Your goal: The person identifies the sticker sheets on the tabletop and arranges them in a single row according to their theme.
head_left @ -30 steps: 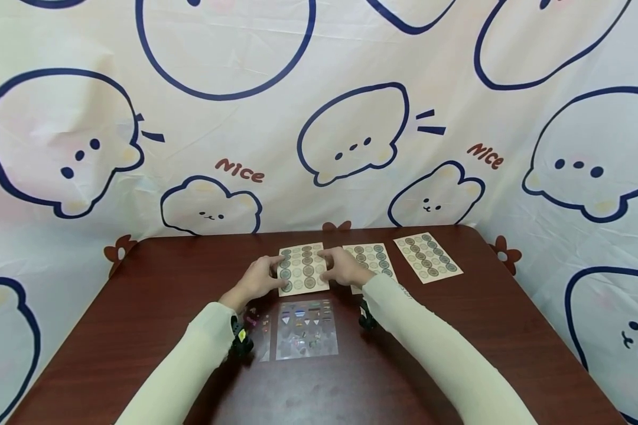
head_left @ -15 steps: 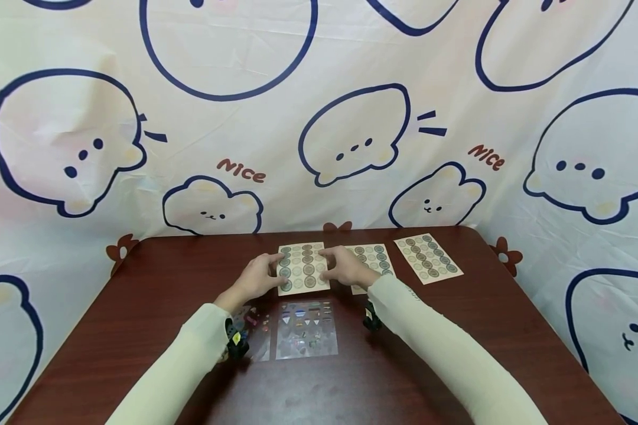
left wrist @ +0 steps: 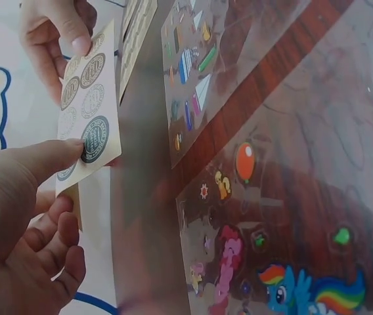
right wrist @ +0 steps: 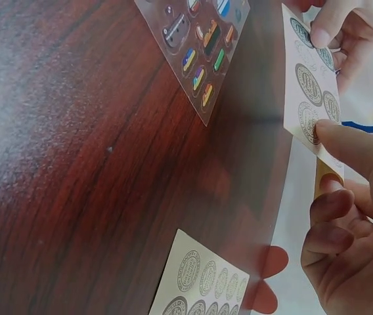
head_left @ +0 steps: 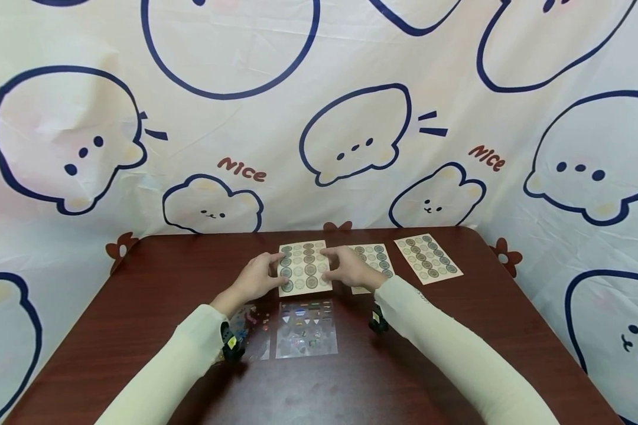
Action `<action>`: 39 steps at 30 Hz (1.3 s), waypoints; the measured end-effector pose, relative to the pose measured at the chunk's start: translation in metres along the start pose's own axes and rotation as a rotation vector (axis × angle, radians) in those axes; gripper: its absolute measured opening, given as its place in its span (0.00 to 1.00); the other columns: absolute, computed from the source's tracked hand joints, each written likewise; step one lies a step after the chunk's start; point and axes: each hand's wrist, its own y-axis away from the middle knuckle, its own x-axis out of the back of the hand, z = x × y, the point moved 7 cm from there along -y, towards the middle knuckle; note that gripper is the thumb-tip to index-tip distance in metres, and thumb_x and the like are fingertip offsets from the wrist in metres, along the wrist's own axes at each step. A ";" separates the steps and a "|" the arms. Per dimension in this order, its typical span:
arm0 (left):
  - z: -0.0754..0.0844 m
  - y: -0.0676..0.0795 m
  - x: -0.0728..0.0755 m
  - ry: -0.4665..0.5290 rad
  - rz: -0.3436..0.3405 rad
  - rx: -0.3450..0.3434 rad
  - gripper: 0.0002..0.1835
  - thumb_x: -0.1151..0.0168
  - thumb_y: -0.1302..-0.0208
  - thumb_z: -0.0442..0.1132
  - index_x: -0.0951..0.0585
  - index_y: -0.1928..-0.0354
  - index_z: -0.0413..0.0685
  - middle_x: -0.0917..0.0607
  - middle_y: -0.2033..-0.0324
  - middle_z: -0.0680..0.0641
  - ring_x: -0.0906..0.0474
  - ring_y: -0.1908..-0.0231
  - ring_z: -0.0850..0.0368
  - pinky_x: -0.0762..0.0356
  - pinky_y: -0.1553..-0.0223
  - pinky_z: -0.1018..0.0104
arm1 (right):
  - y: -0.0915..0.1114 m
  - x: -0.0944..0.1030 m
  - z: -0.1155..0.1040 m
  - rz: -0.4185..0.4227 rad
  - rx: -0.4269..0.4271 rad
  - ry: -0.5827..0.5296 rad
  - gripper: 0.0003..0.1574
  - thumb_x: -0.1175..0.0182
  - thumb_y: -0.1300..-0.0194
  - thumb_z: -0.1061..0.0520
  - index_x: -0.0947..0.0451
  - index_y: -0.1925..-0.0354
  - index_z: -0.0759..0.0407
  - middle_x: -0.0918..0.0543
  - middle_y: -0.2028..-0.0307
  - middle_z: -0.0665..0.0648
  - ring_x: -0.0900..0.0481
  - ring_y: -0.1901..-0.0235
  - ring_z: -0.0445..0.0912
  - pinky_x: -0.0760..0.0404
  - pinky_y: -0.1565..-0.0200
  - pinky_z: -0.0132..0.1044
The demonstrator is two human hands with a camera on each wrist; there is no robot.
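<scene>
A cream sheet of round, seal-like stickers (head_left: 305,268) is held up off the far part of the table by both hands. My left hand (head_left: 252,278) pinches its left edge; in the left wrist view the thumb lies on the printed face and the fingers are behind. At the opposite edge my right hand (head_left: 351,268) pinches it the same way, with its thumb (right wrist: 347,141) on a printed circle. The right hand partly covers a second cream sticker sheet (head_left: 374,260) lying behind it.
Farther right lies a third cream sticker sheet (head_left: 427,258). Nearer me are a clear sheet of small colourful stickers (head_left: 306,339) and, left of it, another clear sheet with pony stickers (left wrist: 291,289), partly under my left wrist. A patterned cloth (head_left: 298,206) hangs behind the table.
Both forearms have spread slightly apart while the hands keep their grip. The held sheet has shifted only a little. The sheets on the table have stayed put.
</scene>
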 end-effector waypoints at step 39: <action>0.037 0.032 0.007 -0.043 0.028 -0.024 0.34 0.29 0.37 0.44 0.26 0.31 0.43 0.19 0.57 0.43 0.28 0.68 0.57 0.32 0.71 0.66 | 0.040 0.016 -0.009 -0.026 0.074 -0.001 0.38 0.31 0.35 0.56 0.30 0.29 0.59 0.20 0.63 0.57 0.31 0.83 0.40 0.28 0.78 0.32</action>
